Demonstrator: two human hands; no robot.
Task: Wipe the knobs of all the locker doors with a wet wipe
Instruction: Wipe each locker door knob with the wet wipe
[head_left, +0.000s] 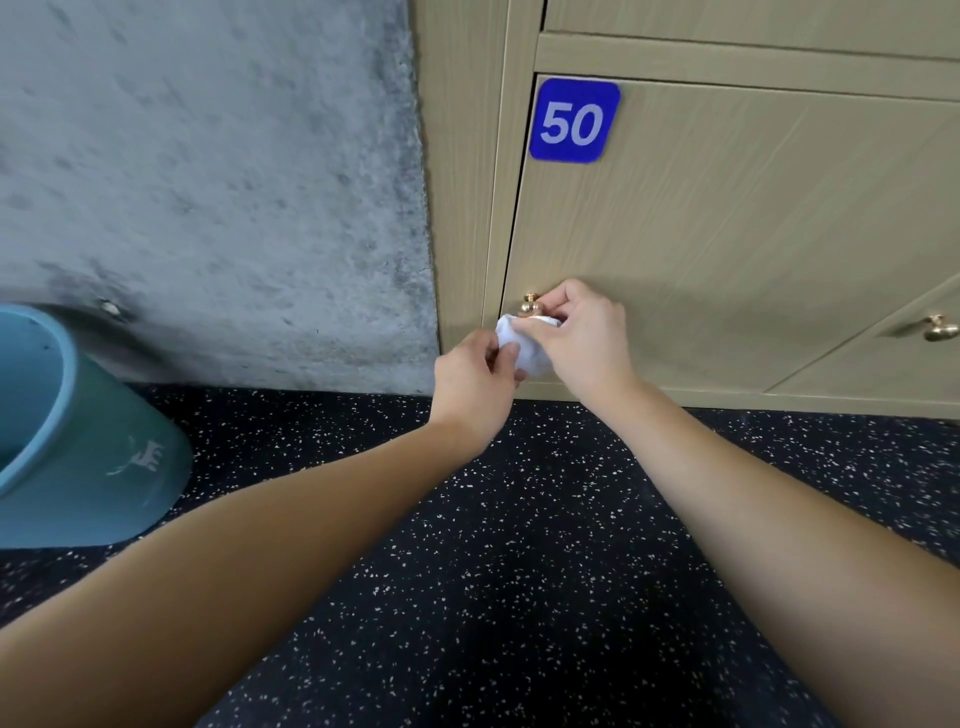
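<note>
Far left sits a blue bin (78, 431) on the speckled floor (519, 571), against the grey wall (208, 182); it plays no part in the next move.

Your left hand (470, 382) pinches the lower left corner of the wipe (522, 345), fingers curled on it. The wipe is white, bunched, and hangs between both hands, its top edge just under the knob (530, 303).

That knob is what matters: it lies just above the wipe, at the lower left edge of door 50 (727, 234), and sticks straight out of the door face toward you. It is small, round and brass-coloured, with a shiny cap.

Your right hand (584, 338) is the nearer one, fingertips curled on the wipe's top right beside the knob; I judge it should carry the wipe up and over.

Further right, a second knob (937, 328) waits on the next door, well apart.
</note>
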